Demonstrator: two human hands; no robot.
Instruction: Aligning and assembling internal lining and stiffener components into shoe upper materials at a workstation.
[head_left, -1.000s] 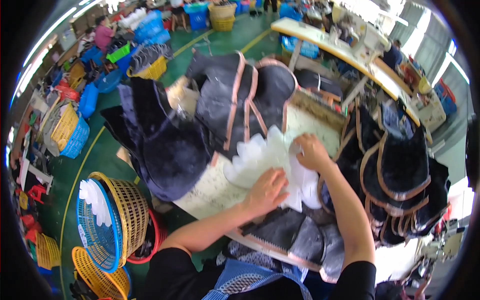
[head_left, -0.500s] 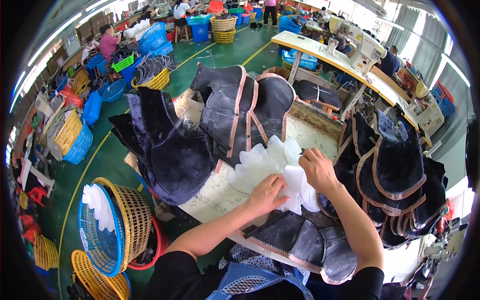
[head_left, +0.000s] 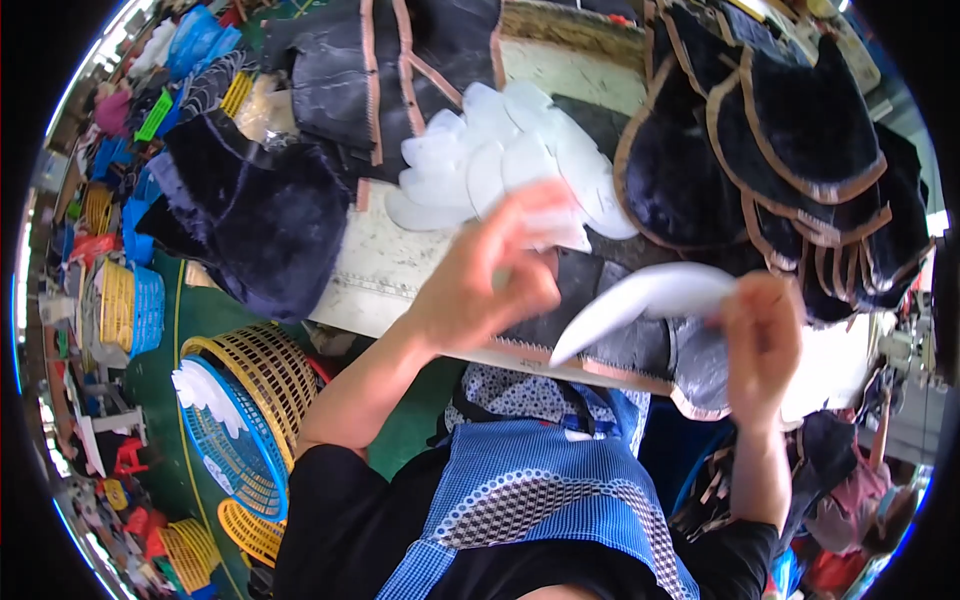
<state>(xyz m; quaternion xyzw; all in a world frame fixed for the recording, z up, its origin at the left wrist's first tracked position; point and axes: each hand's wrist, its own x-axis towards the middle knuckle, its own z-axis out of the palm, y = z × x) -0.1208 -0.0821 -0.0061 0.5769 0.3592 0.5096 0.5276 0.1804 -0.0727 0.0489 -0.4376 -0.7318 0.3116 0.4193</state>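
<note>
My right hand (head_left: 762, 340) is closed on one end of a thin white curved pad (head_left: 640, 300), lifted in front of the table edge; its pointed end hangs toward the left. Somewhat blurred, my left hand (head_left: 490, 270) is raised with its fingers apart and holds nothing. Just beyond it lies a fanned pile of similar white pads (head_left: 500, 150), overlapping on the table and some dark pieces. Below the lifted pad lies a flat black piece with tan edging (head_left: 635, 345), partly covered by it.
Dark plush pieces with tan edging (head_left: 810, 130) are stacked at the right. A dark plush piece (head_left: 270, 230) lies on the left of the white table (head_left: 375, 265). Nested yellow and blue baskets (head_left: 260, 375) stand on the green floor at the left, with white pads inside.
My right hand has drawn a white pad off the pile, toward me and right. My left hand has let go and lifted. The view has tilted down.
</note>
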